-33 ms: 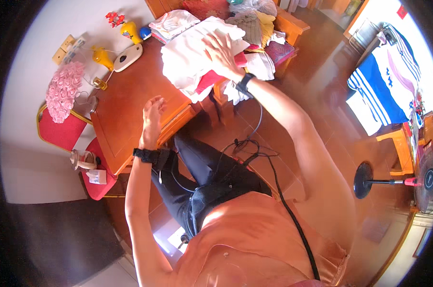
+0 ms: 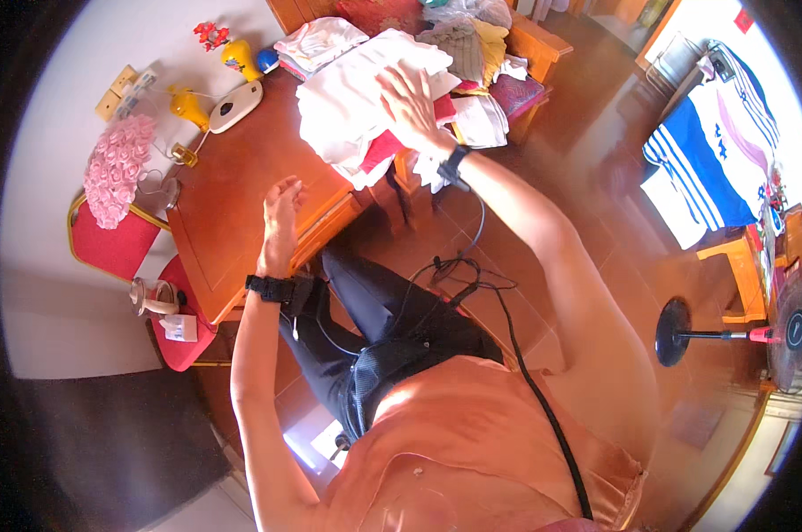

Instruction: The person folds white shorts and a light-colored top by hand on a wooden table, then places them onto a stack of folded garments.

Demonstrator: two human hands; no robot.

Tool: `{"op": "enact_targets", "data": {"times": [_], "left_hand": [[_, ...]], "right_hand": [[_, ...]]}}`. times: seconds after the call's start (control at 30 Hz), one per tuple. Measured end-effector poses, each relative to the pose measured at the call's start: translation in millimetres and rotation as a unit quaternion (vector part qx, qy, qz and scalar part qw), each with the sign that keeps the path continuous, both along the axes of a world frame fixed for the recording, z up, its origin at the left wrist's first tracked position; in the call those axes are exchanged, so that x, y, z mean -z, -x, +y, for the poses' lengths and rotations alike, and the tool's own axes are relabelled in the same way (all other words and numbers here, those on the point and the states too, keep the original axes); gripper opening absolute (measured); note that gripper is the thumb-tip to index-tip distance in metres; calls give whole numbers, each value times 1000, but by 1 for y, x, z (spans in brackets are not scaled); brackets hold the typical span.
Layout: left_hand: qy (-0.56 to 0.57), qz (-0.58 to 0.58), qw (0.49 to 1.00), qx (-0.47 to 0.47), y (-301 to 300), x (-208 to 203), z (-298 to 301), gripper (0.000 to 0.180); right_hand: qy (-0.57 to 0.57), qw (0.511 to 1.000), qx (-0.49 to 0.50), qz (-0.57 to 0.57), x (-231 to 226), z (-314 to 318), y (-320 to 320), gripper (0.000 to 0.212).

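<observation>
A loose white cloth point(image 2: 343, 111) is heaped at the far end of the wooden table point(image 2: 233, 177), with a red piece of fabric point(image 2: 379, 152) showing under its near edge. My right hand point(image 2: 412, 111) lies on the right part of this heap, palm down and fingers stretched out. Over the near part of the tabletop is my left hand point(image 2: 282, 213), its fingers loosely apart and nothing in them. Beyond the white cloth sits a folded pile of pale clothes point(image 2: 321, 43).
Yellow vases point(image 2: 240, 60), a white oval device point(image 2: 236, 106) and pink flowers point(image 2: 116, 164) stand along the wall side. More clothes point(image 2: 472, 53) fill a wooden seat at the back. A black cable point(image 2: 521, 355) hangs beside me. A fan point(image 2: 786, 332) stands at right.
</observation>
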State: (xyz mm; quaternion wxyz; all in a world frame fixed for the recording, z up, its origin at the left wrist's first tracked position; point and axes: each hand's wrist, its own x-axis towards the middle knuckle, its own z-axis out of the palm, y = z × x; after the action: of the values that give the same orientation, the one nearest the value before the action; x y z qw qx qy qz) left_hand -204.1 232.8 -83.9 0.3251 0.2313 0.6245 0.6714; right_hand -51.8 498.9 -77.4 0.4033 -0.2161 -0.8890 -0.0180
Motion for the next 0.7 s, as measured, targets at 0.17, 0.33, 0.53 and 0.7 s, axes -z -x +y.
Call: {"op": "enact_targets", "data": {"times": [0.17, 0.33, 0.53, 0.7], "left_hand": [[-23, 172, 985, -11, -17, -29, 31, 33], [24, 404, 914, 23, -27, -53, 121, 42], [90, 687, 721, -2, -49, -50, 230, 58], [304, 671, 654, 168, -68, -31, 246, 89]], "right_hand": [[49, 996, -35, 69, 47, -52, -52, 45], [98, 992, -4, 81, 96, -54, -85, 46], [156, 963, 82, 206, 165, 4, -97, 29], [413, 897, 61, 146, 229, 29, -108, 13]]}}
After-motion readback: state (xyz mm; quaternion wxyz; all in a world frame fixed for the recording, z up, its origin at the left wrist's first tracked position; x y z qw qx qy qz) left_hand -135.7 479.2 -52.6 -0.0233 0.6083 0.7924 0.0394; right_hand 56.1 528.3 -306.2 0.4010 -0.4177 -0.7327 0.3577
